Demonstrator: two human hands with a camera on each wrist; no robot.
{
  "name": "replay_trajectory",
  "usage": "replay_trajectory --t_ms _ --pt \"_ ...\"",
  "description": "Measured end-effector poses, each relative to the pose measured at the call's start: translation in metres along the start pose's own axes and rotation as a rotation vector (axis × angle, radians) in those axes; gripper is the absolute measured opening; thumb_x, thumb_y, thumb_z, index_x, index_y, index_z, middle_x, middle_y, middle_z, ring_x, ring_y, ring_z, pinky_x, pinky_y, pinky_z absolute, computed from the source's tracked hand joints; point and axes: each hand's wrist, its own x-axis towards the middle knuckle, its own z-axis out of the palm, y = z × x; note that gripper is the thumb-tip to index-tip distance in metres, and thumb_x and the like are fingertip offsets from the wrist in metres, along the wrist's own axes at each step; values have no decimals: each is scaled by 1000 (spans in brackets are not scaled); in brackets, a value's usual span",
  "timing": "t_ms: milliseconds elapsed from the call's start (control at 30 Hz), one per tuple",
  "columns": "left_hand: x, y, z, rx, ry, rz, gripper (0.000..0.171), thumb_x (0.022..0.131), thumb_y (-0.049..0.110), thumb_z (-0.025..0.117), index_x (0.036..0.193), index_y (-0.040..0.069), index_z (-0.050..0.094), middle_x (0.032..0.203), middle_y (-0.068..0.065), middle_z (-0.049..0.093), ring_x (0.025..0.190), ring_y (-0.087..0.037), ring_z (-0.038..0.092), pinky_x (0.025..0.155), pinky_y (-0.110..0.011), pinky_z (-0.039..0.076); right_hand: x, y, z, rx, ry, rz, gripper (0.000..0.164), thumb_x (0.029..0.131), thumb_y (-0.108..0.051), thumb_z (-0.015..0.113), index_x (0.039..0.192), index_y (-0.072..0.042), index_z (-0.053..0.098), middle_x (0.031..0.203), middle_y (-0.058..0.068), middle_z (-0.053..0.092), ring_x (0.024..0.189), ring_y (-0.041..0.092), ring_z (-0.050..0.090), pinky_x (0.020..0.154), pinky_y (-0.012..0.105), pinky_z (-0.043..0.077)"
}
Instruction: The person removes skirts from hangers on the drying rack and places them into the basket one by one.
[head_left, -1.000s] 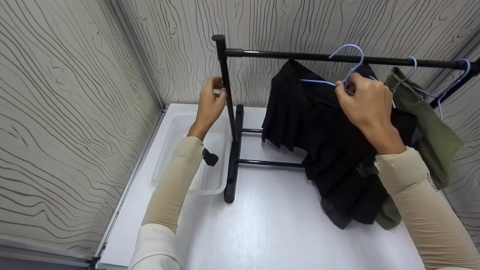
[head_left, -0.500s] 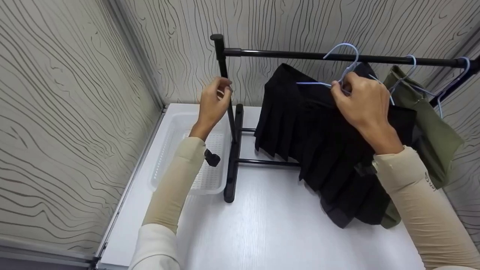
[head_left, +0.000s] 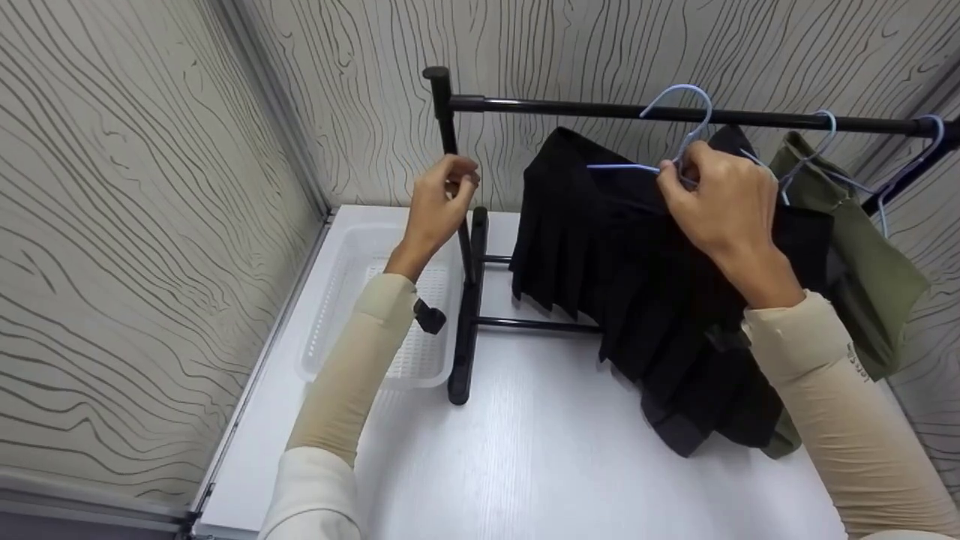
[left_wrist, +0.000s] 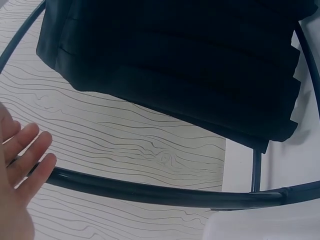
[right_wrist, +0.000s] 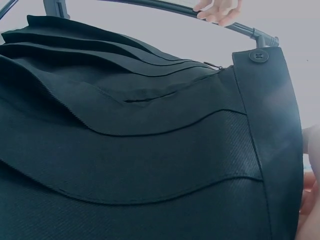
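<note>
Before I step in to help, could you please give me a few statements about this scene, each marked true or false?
1. The right hand holds a blue hanger. True.
2. The left hand grips the pleated black skirt. False: it is apart from the skirt, near the rack's black upright.
3. In the head view, an olive green garment is to the right of the skirt. True.
4. The white basket hangs from the rail. False: it sits on the table, near the upright.
5. The right wrist view shows a button on the skirt's waistband. True.
</note>
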Motion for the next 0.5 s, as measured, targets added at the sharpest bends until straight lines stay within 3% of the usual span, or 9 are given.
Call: replay_trajectory --t_ms 500 --pt "1 14 11 -37 -104 -66 25 98 9 54 121 4 61 112 -7 67 106 -13 63 93 -20 50 2 -8 -3 39 -17 -51 32 94 -30 60 74 -6 60 57 7 52 49 19 38 49 33 25"
